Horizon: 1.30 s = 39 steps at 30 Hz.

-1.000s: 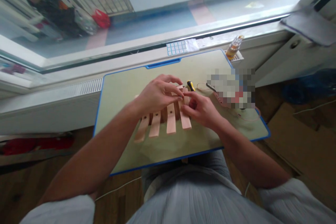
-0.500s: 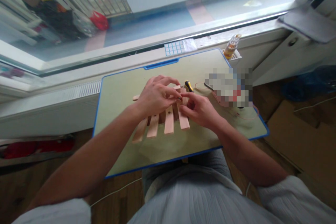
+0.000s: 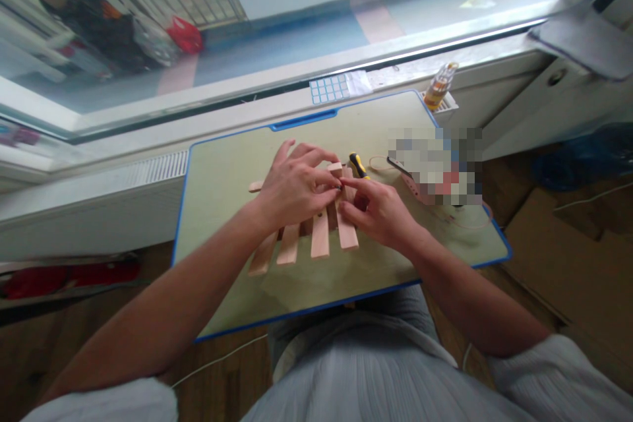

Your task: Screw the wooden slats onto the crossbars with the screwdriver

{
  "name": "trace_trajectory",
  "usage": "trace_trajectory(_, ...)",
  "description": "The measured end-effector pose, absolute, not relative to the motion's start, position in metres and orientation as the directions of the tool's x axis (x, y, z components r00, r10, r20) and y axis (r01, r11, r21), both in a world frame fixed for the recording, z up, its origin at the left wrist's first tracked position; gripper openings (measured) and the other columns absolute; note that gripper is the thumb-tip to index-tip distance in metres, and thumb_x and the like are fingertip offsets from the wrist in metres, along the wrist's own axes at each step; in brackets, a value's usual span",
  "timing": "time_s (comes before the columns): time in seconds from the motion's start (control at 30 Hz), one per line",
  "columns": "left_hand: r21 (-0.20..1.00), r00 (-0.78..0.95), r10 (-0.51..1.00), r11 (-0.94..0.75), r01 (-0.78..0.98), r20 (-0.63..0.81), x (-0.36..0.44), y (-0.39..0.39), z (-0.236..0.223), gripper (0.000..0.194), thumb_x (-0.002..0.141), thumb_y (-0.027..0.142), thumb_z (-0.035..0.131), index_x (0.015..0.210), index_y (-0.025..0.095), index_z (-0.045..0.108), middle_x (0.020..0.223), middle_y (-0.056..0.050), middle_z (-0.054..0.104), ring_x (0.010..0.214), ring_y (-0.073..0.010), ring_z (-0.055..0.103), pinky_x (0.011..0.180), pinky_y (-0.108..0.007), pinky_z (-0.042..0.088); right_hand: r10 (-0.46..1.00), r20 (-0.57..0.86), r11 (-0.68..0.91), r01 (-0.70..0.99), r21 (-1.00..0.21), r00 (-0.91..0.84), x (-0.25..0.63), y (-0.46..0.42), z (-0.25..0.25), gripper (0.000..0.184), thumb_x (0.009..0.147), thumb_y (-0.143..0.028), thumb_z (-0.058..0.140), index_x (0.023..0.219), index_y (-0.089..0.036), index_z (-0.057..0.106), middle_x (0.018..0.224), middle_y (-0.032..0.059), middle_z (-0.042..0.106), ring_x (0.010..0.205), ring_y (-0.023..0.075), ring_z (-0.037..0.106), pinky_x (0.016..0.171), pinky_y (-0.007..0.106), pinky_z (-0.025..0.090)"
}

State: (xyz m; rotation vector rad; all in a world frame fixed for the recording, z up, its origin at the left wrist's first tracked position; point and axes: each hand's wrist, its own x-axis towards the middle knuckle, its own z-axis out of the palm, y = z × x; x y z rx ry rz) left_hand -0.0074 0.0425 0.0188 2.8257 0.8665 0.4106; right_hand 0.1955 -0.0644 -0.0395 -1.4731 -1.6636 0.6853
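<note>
since 1 s ago your left hand (image 3: 291,188) has spread its fingers flat over the slats (image 3: 319,237) at mid board (image 3: 222,171), while your right hand (image 3: 378,211) stays pinched at the rt slat's top, screwdriver (image 3: 357,164) untouched.

Left hand (image 3: 297,188): fingers now spread wider over the slats (image 3: 319,234), index finger lifted and pointing away from them. Right hand (image 3: 378,211): shifted slightly nearer the slats, fingertips meeting the left hand's above them.
</note>
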Motion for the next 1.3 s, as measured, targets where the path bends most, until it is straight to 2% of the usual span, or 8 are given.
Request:
trace_trajectory(0.3, 0.111, 0.805, 0.503, -0.862, 0.495, 0.315, -0.011, 0.033, 0.013, 0.017, 0.106, 0.035, 0.074, 0.099, 0.03, 0.089, 0.143, -0.003, 0.081, 0.144, -0.0348, 0.067, 0.139, -0.08, 0.025, 0.979, 0.205, 0.173, 0.547, -0.819, -0.002, 0.195, -0.066, -0.037, 0.046, 0.095, -0.023, 0.077, 0.14, -0.016, 0.082, 0.075, -0.0011, 0.073, 0.065, 0.0157, 0.06, 0.072, 0.031, 0.047)
trace_trajectory(0.5, 0.091, 0.817, 0.463, -0.882, 0.462, 0.344, -0.016, 0.033, 0.015, 0.015, 0.107, 0.034, 0.074, 0.109, 0.03, 0.088, 0.145, -0.006, 0.08, 0.143, -0.033, 0.067, 0.139, -0.075, 0.033, 0.979, 0.203, 0.174, 0.53, -0.83, -0.004, 0.195, -0.065, -0.037, 0.044, 0.096, -0.023, 0.077, 0.138, -0.015, 0.082, 0.077, 0.0003, 0.074, 0.066, 0.0162, 0.06, 0.072, 0.032, 0.047)
trace_trajectory(0.6, 0.068, 0.821, 0.401, -0.91, 0.41, 0.407, -0.02, 0.036, 0.012, 0.015, 0.106, 0.031, 0.074, 0.113, 0.032, 0.088, 0.146, -0.006, 0.079, 0.143, -0.0306, 0.067, 0.138, -0.07, 0.037, 0.98, 0.201, 0.172, 0.533, -0.829, -0.004, 0.194, -0.065, -0.036, 0.041, 0.095, -0.022, 0.077, 0.135, -0.015, 0.083, 0.077, 0.0005, 0.074, 0.065, 0.0158, 0.059, 0.072, 0.032, 0.047)
trace_trajectory(0.7, 0.028, 0.824, 0.316, -0.938, 0.344, 0.471, -0.023, 0.041, 0.008, 0.015, 0.106, 0.03, 0.076, 0.113, 0.036, 0.087, 0.149, -0.003, 0.078, 0.145, -0.028, 0.066, 0.14, -0.067, 0.036, 0.978, 0.208, 0.175, 0.529, -0.83, 0.004, 0.194, -0.066, -0.035, 0.04, 0.096, -0.024, 0.077, 0.134, -0.016, 0.083, 0.077, 0.0003, 0.075, 0.065, 0.0157, 0.059, 0.071, 0.031, 0.046)
trace_trajectory(0.83, -0.02, 0.855, 0.275, -0.949, 0.315, 0.439, -0.026, 0.046, 0.004, 0.017, 0.108, 0.03, 0.075, 0.117, 0.039, 0.086, 0.154, 0.001, 0.075, 0.15, -0.0258, 0.062, 0.144, -0.063, 0.033, 0.977, 0.214, 0.181, 0.517, -0.837, 0.004, 0.194, -0.066, -0.037, 0.041, 0.097, -0.026, 0.075, 0.135, -0.015, 0.082, 0.079, 0.0017, 0.076, 0.065, 0.0161, 0.06, 0.07, 0.031, 0.047)
trace_trajectory(1.03, -0.086, 0.874, 0.237, -0.951, 0.299, 0.424, -0.026, 0.045, 0.004, 0.016, 0.112, 0.036, 0.071, 0.123, 0.035, 0.082, 0.151, 0.0, 0.077, 0.147, -0.0253, 0.065, 0.145, -0.063, 0.033, 0.978, 0.207, 0.171, 0.532, -0.829, 0.009, 0.195, -0.066, -0.04, 0.043, 0.096, -0.026, 0.078, 0.138, -0.02, 0.082, 0.084, 0.0021, 0.079, 0.07, 0.017, 0.064, 0.072, 0.031, 0.049)
trace_trajectory(1.17, -0.037, 0.877, 0.284, -0.946, 0.323, 0.388, -0.026, 0.045, 0.005, 0.016, 0.111, 0.031, 0.07, 0.118, 0.038, 0.082, 0.147, 0.003, 0.079, 0.147, -0.0227, 0.067, 0.147, -0.06, 0.032, 0.981, 0.192, 0.162, 0.528, -0.834, 0.001, 0.194, -0.067, -0.038, 0.043, 0.095, -0.022, 0.077, 0.138, -0.018, 0.083, 0.081, 0.001, 0.077, 0.068, 0.016, 0.062, 0.072, 0.031, 0.048)
trace_trajectory(1.3, 0.003, 0.866, 0.313, -0.941, 0.339, 0.39, -0.027, 0.045, 0.004, 0.016, 0.107, 0.028, 0.073, 0.116, 0.037, 0.083, 0.147, 0.003, 0.081, 0.147, -0.0247, 0.069, 0.144, -0.062, 0.038, 0.981, 0.193, 0.165, 0.533, -0.83, -0.003, 0.194, -0.067, -0.037, 0.041, 0.094, -0.021, 0.077, 0.134, -0.017, 0.085, 0.076, -0.0008, 0.073, 0.065, 0.0147, 0.058, 0.071, 0.031, 0.047)
